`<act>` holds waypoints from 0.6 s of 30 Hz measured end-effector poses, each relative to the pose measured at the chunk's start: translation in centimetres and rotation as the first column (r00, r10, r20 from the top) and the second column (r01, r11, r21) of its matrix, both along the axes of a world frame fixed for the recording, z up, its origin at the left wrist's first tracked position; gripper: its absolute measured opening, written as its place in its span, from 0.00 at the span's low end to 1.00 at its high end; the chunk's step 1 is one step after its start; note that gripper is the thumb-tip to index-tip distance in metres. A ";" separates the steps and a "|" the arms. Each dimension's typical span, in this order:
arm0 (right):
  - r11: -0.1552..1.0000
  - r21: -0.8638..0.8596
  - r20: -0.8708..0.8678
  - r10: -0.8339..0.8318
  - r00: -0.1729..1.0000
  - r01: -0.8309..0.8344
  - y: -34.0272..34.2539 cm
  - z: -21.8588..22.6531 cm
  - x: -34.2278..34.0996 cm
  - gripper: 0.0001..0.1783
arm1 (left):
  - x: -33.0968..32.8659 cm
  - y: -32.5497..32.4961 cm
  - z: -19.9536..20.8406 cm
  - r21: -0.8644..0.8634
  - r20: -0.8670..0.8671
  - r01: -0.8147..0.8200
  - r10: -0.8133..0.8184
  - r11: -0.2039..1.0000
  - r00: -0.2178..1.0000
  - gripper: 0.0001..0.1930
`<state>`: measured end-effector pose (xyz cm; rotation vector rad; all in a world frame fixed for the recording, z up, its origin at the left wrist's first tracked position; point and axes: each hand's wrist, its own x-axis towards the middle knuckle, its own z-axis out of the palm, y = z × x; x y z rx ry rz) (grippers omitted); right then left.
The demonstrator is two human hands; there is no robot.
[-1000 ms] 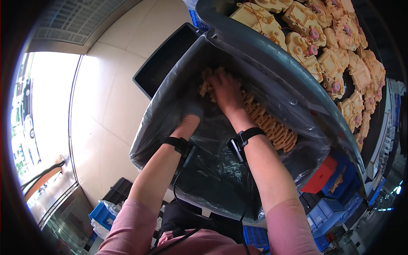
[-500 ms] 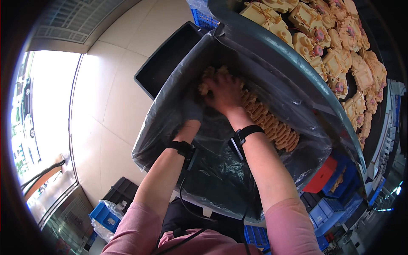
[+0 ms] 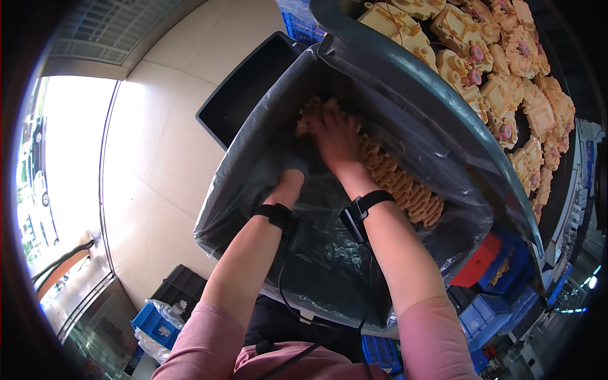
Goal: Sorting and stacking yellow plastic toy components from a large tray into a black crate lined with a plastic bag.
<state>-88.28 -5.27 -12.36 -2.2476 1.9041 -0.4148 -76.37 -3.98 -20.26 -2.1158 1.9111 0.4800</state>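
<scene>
A row of tan plastic parts (image 3: 402, 180) lies packed side by side on the floor of a liner-covered bin (image 3: 253, 114). My right hand (image 3: 337, 136) reaches to the far left end of that row. Its fingers are curled over a tan plastic part (image 3: 308, 118), partly covering it. My left hand (image 3: 293, 168) is lower and to the left, inside the bin. Past the wrist, the dark translucent plastic liner (image 3: 329, 272) hides it, so its fingers do not show. Both wrists wear black bands.
A large dark tray (image 3: 437, 85) of tan housings with wires (image 3: 459, 31) stands along the right. An empty-looking black bin (image 3: 244, 82) sits beyond the liner. Blue crates (image 3: 484, 316) and a red bin (image 3: 478, 259) are at lower right; a blue box (image 3: 155, 323) is at lower left.
My left hand has gone from partly visible to covered past the wrist by the liner. My right hand has shifted only slightly at the same end of the row.
</scene>
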 end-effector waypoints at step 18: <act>0.994 -0.093 0.058 -0.045 0.997 0.050 2.5 -2.2 -0.7 0.20 | -1.3 -2.9 1.9 0.102 0.486 0.533 -0.509 0.840 0.711 0.26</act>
